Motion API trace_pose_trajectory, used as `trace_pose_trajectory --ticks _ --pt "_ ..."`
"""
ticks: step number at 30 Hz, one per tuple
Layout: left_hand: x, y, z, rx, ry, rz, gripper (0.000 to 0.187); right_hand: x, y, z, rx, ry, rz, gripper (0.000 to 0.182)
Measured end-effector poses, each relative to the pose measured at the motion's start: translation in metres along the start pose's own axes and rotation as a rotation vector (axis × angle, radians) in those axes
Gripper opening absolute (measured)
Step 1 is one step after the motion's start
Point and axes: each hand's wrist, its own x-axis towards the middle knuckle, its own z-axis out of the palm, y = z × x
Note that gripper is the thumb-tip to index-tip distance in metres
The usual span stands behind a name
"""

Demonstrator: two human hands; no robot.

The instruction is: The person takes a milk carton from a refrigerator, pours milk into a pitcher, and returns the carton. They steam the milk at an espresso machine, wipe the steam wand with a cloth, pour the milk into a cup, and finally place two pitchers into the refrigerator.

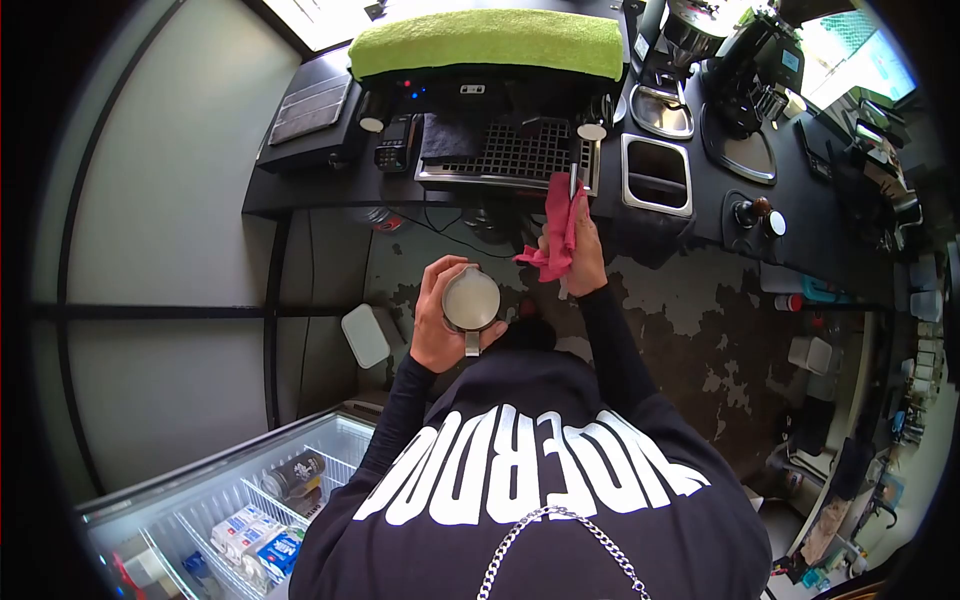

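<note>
A metal pitcher (471, 300) of pale, milky liquid is in my left hand (436, 318), whose fingers wrap round its side; its handle points toward my body. My right hand (588, 250) grips a pink cloth (561, 225), pressed round the thin steam wand (574, 180) at the right front of the espresso machine (470, 100). The cloth's loose end hangs to the left of that hand. Below the machine's front lies the black drip grid (515, 150), with a dark folded cloth (450, 138) on its left part.
A green towel (485, 42) covers the machine's top. Right of it are a square metal bin (656, 175), a grinder (745, 90) and a tamper (745, 212). A card terminal (396, 145) stands left. An open-topped fridge (160, 525) with cartons (245, 535) is at lower left.
</note>
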Motion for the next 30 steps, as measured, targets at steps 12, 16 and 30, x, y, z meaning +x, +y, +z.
trace_pose_trajectory --ticks 12,16,30 --pt "-0.040 0.038 0.002 -0.019 0.042 0.134 0.081 -0.176 0.056 -0.144 0.029 0.332 0.182 0.058" --pt "-0.051 0.041 0.015 -0.150 0.007 0.173 0.082 -0.214 -0.038 -0.111 0.270 0.318 -0.097 0.061" --pt "-0.054 0.041 -0.004 -0.089 0.082 0.174 0.085 -0.180 0.019 -0.128 0.591 0.124 -0.100 0.048"
